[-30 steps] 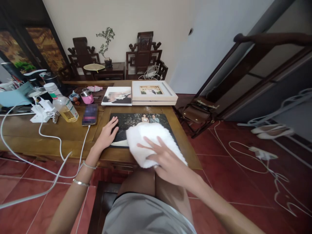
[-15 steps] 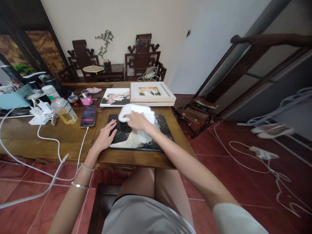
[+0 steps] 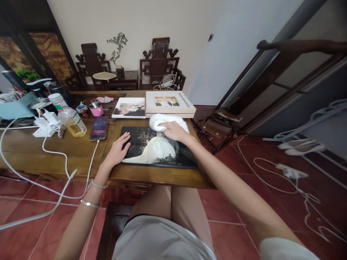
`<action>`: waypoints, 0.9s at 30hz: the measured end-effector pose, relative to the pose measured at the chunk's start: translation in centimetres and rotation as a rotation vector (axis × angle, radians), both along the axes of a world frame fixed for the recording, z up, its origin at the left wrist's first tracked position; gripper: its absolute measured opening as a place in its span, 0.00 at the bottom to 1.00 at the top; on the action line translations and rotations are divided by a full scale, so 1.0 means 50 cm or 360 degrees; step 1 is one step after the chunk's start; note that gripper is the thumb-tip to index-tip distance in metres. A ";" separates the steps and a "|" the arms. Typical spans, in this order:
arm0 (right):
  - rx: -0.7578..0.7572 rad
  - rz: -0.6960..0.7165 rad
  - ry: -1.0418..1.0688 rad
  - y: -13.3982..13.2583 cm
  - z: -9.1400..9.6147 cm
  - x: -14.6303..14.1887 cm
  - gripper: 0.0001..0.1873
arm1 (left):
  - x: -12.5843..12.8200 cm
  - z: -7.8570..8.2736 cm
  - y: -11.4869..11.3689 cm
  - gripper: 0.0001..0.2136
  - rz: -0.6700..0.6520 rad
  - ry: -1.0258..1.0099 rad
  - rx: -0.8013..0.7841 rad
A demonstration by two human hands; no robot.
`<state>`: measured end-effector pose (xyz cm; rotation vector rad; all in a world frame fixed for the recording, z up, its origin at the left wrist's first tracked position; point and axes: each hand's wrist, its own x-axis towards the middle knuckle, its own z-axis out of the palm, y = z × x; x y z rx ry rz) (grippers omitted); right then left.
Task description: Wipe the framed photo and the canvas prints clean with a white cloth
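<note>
A dark photo panel showing a pale gown lies flat near the front edge of the wooden table. On its left edge rests my left hand, fingers spread and holding nothing. My right hand grips a white towel and presses it on the upper right part of the panel. The towel hides that part of the picture. Just behind the panel are a white photo print and a framed photo in a pale frame.
To the left stand a phone on a white cable, a bottle of yellow liquid, a pink mug and a white power strip. A brown bag is right of the table. Cables trail over the red floor.
My right hand has slid the towel to the right across the panel, uncovering more of its upper left. My left hand has stayed in place.
</note>
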<state>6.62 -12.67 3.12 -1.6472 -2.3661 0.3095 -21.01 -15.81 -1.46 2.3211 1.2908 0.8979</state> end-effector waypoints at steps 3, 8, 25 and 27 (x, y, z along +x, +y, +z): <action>0.0056 -0.0046 -0.0028 -0.004 -0.016 0.064 0.26 | 0.000 -0.002 0.001 0.20 0.0024 -0.0024 0.0021; 0.0091 0.0080 -0.0113 -0.104 -0.033 0.075 0.28 | 0.001 0.000 0.002 0.17 0.0057 -0.0037 0.0060; 0.0111 0.0192 0.0127 -0.085 -0.041 0.096 0.25 | -0.010 -0.004 0.009 0.18 -0.0032 -0.0040 0.0029; 0.0129 0.0156 0.0113 -0.037 -0.041 0.096 0.25 | -0.011 -0.003 0.009 0.17 -0.0031 -0.0046 0.0010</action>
